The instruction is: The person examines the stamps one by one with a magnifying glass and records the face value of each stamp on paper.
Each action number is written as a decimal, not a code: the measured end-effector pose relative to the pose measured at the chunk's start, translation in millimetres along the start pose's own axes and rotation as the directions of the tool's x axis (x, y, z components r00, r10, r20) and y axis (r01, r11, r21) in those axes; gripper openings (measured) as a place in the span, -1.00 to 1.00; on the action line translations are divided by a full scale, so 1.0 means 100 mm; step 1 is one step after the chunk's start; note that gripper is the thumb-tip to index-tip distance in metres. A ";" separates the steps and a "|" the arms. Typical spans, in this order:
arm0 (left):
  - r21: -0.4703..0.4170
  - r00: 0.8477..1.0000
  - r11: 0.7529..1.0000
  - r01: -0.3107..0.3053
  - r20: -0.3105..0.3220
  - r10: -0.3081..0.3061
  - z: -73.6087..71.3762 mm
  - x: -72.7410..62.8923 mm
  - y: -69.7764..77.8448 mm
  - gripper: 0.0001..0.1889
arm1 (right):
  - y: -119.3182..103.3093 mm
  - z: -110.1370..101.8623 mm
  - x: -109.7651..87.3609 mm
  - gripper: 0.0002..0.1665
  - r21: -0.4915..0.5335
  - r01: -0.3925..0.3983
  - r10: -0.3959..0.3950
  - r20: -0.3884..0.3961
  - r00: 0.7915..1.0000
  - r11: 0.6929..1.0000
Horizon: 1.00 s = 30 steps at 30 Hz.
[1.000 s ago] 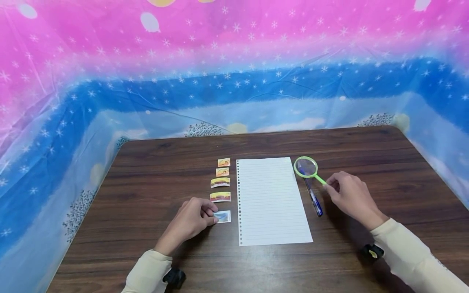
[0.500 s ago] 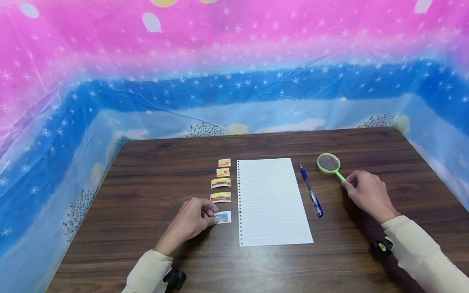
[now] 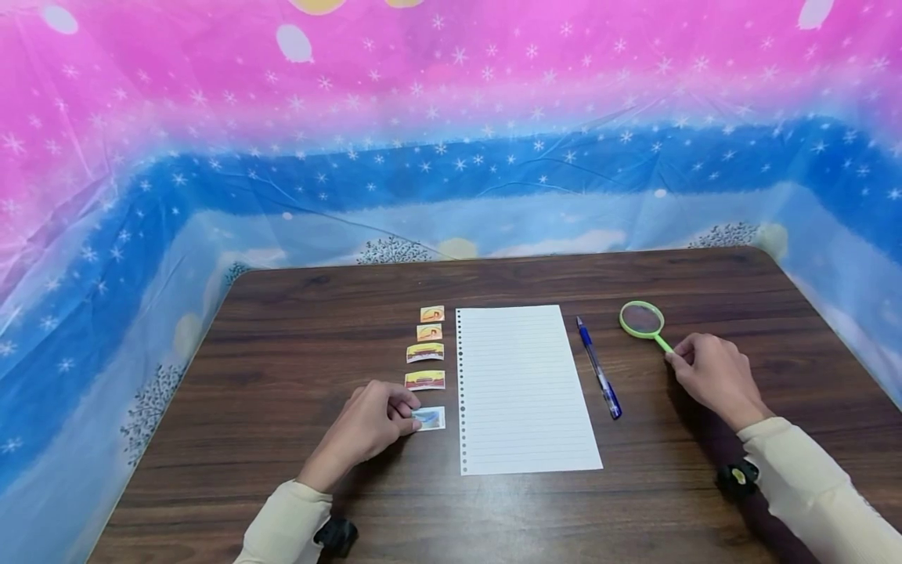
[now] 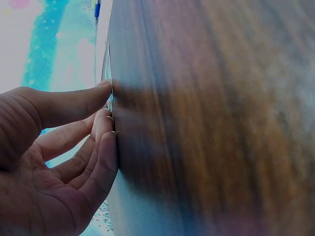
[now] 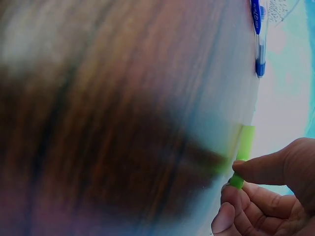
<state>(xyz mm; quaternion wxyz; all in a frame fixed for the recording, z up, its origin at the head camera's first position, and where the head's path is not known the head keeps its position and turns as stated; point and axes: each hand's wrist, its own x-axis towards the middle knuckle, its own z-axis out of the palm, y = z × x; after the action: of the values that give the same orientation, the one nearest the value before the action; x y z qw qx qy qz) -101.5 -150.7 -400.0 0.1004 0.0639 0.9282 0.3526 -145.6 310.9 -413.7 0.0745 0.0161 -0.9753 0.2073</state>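
Note:
In the head view, my left hand (image 3: pixel 369 421) has its thumb and fingertips at the left end of a blue-and-white stamp (image 3: pixel 431 418) lying on the table. The left wrist view shows the thumb (image 4: pixel 81 102) and curled fingers low against the tabletop, with the stamp only edge-on. On the right, my right hand (image 3: pixel 717 376) pinches the handle end of a green-rimmed magnifying glass (image 3: pixel 642 305) between thumb and fingers. Its green handle (image 5: pixel 246 140) shows in the right wrist view, at or just above the table; which one I cannot tell.
A lined loose-leaf sheet (image 3: pixel 524 392) lies mid-table with punched holes along its left side. Right of it is a blue pen (image 3: pixel 599 368). Several more stamps, such as a yellow-and-red one (image 3: pixel 425 381), form a column left of the sheet. Patterned cloth (image 3: pixel 395 180) hangs behind the table.
My right hand has carried the magnifying glass rightward, off the pen, and it now sits apart from it, slightly nearer me. My left hand has stayed at the stamp.

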 end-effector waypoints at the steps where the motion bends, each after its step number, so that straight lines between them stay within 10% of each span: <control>1: 0.000 1.000 1.000 0.000 0.001 0.000 0.00 0.00 0.00 -0.87 | 0.00 0.00 0.00 -0.78 0.000 -0.002 0.002 0.001 1.000 1.000; 30: 0.006 1.000 1.000 -0.002 0.002 0.002 0.00 0.01 0.00 -0.88 | 0.05 -0.01 -0.03 -0.73 0.013 -0.033 0.032 0.052 0.998 0.999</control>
<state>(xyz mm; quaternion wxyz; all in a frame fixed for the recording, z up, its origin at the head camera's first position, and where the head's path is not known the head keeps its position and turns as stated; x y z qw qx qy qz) -101.9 -150.3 -400.4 0.1006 0.0652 0.9291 0.3500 -142.4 315.8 -414.9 0.0458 0.0063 -0.9756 0.2147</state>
